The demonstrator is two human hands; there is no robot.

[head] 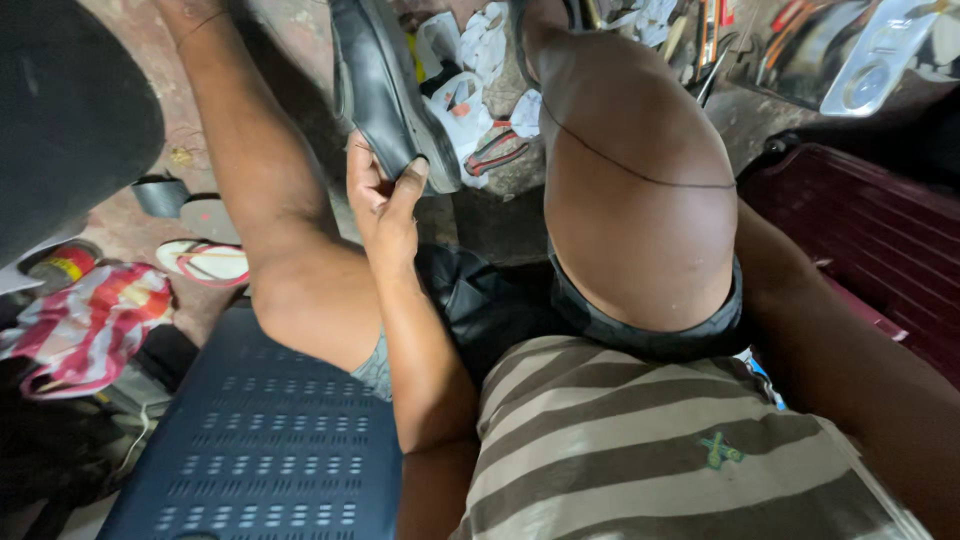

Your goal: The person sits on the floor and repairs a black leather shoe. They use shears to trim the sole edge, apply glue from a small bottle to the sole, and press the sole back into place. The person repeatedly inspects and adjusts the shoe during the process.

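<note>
A black shoe (385, 85) is gripped at its heel by the left hand (383, 195), held up between the knees, far from the body. The right hand is hidden behind the right knee (640, 190). No repair work is visible on the shoe yet; tools (700, 40) lie untouched at far right.

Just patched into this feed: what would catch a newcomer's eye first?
The left hand grips a black leather shoe by its heel end, top centre, between the person's raised knees. A red-and-white striped cloth lies far left, and a dark red ribbed case stands at right.
</note>
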